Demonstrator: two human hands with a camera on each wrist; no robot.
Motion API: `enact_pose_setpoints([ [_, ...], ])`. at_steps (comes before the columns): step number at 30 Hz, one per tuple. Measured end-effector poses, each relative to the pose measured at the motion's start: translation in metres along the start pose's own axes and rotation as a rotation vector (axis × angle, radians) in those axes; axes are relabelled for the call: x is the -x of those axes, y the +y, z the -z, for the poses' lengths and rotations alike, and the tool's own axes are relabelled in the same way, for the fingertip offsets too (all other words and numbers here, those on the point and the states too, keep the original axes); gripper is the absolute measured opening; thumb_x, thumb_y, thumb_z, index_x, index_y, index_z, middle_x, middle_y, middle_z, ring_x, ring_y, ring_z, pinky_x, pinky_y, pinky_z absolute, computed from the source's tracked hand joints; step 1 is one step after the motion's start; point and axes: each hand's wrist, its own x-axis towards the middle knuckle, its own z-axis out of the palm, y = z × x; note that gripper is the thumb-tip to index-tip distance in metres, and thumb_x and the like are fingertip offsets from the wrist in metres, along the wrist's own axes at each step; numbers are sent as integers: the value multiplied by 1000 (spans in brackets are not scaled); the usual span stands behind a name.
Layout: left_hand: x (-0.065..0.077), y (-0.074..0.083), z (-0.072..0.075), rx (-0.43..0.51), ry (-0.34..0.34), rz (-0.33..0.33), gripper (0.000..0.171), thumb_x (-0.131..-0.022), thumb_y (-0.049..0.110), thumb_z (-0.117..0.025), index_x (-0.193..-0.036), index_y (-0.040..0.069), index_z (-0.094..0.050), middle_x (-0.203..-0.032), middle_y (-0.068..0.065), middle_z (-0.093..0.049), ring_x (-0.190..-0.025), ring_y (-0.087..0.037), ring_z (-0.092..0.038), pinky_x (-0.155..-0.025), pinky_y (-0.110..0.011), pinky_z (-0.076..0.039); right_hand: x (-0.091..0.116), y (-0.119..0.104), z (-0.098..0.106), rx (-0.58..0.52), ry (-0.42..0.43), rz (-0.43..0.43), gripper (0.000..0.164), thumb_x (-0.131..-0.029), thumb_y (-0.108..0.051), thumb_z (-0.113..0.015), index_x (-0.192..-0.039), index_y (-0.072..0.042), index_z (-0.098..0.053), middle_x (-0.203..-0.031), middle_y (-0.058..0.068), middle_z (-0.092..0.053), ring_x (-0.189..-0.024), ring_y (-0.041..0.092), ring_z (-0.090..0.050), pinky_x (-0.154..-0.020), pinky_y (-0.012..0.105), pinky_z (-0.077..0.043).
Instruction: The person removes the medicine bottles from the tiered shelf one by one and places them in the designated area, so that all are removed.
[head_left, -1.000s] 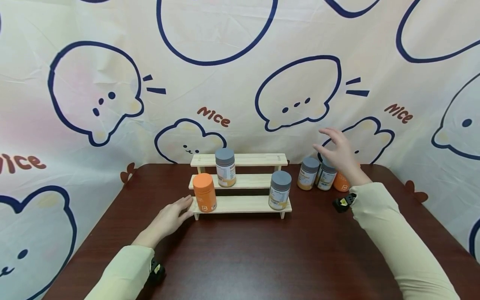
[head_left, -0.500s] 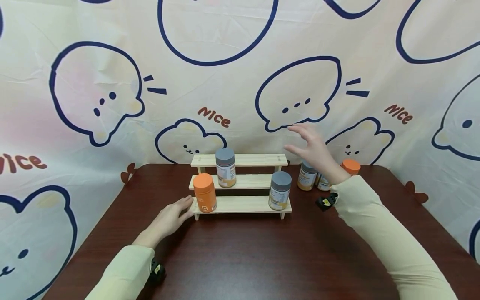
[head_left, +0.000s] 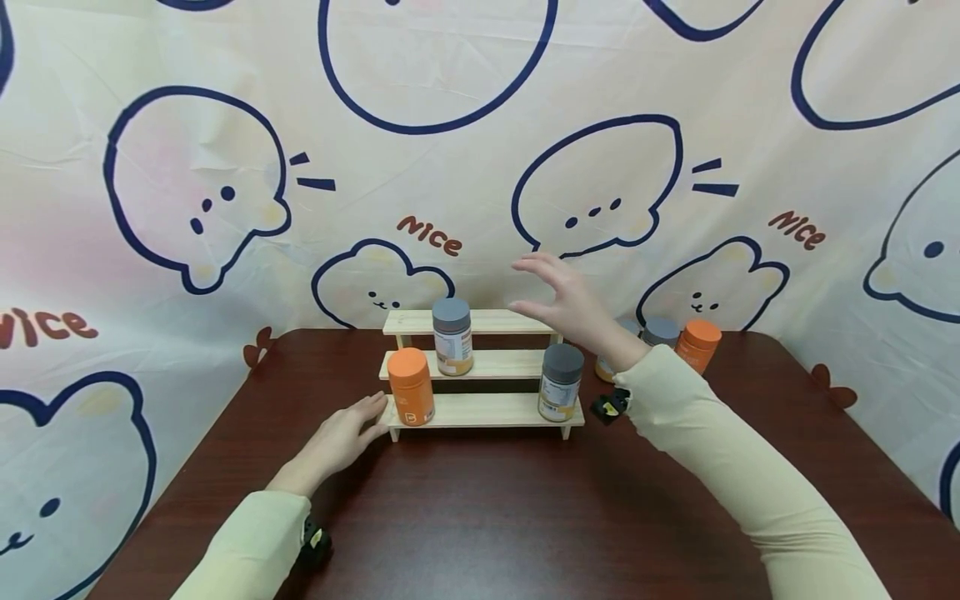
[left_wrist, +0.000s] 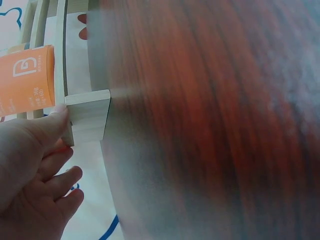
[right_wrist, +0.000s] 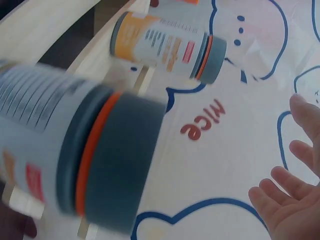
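A three-tier wooden display rack (head_left: 483, 408) stands at the back of the table. My left hand (head_left: 341, 437) holds the left end of its lowest tier; in the left wrist view the thumb (left_wrist: 54, 122) lies against the board's end. Close to it stands an orange jar (head_left: 410, 385) on the lowest tier. My right hand (head_left: 573, 304) is raised over the rack's right end with fingers spread and nothing in them. Below it a grey-lidded jar (head_left: 559, 387) stands on the lowest tier's right end. Another grey-lidded jar (head_left: 452, 342) is on the middle tier, left of centre.
Right of the rack, an orange jar (head_left: 697, 343) and a grey-lidded jar (head_left: 660, 330) stand on the dark wooden table (head_left: 480, 517), with another jar mostly hidden behind my right wrist. A cartoon-printed cloth (head_left: 480, 183) hangs behind the table.
My right hand has moved left from above the jars beside the rack to over the rack's right end, its fingers still spread. My left hand has stayed at the rack's left end.
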Motion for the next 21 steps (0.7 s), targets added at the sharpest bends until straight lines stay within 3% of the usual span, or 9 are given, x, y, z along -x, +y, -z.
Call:
enact_pose_setpoints([
  [15,-1,0,1,-11,5,-9,51,-91,17,-59,-134,-5,-43,-138,-22,-39,-125,-37,-37,-97,-53,-34,-11,-16,-44,-88,-75,1,50,-82,-21,-72,-126,-6,-55,-131,10,-47,-121,22,-42,-99,38,-36],
  [21,-1,0,1,-10,6,-16,51,-91,18,-59,-134,-4,-43,-138,-21,-39,-125,-37,-37,-97,-53,-34,-13,-21,-61,-115,-91,-66,49,-82,-24,-72,-126,-7,-55,-132,9,-46,-120,20,-43,-99,38,-37],
])
